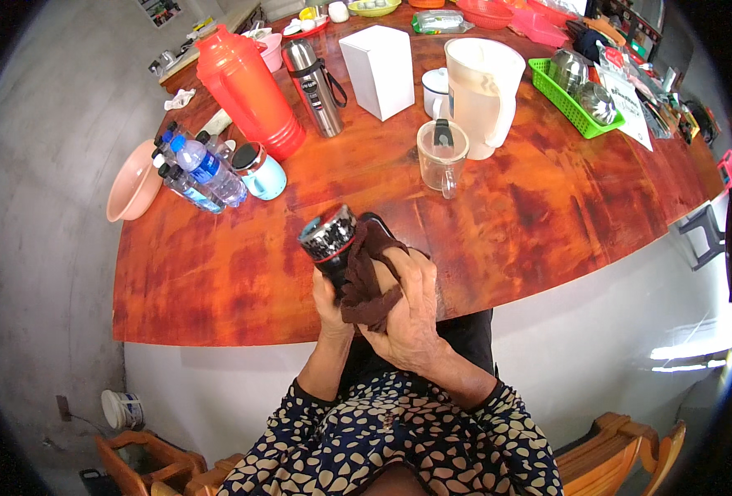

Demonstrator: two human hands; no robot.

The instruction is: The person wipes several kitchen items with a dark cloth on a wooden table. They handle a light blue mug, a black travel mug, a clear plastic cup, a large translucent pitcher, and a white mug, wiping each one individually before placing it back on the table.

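Note:
In front of my body, above the near edge of the table, I hold a black vacuum flask (330,240) tilted up to the left. It has a shiny metal neck and a thin red ring, and a black loop (379,221) shows behind it. My left hand (330,305) grips the flask low on its side. A dark brown cloth (361,291) is bunched in my right hand (414,310) and pressed to the flask's right side. The cloth and my fingers hide most of the flask's body.
Beyond my hands on the wooden table (229,273) stand a lidded glass mug (434,164), plastic pitcher (474,93), white box (378,71), steel flask (318,93), red thermos jug (251,93), light-blue mug (268,180) and several bottles (201,170). A green basket (567,99) holds glassware. Wooden chairs (607,456) flank me.

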